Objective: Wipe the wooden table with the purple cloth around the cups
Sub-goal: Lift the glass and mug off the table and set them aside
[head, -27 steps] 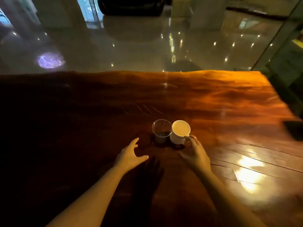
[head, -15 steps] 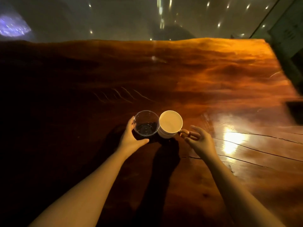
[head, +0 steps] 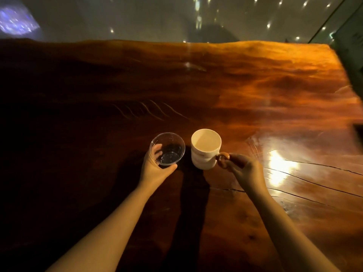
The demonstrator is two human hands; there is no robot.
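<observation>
Now your left hand has closed around the clear plastic cup and your right hand pinches the white ceramic mug by its handle, separating them on the wooden table; no purple cloth shows, so wiping hasn't begun.

Glossy grey floor fills the 12 o'clock band, dotted with small light reflections. Blurred purple-blue glowing patch at 10 o'clock. Dark greenish wall or panel at 2 o'clock, detail unclear.
</observation>
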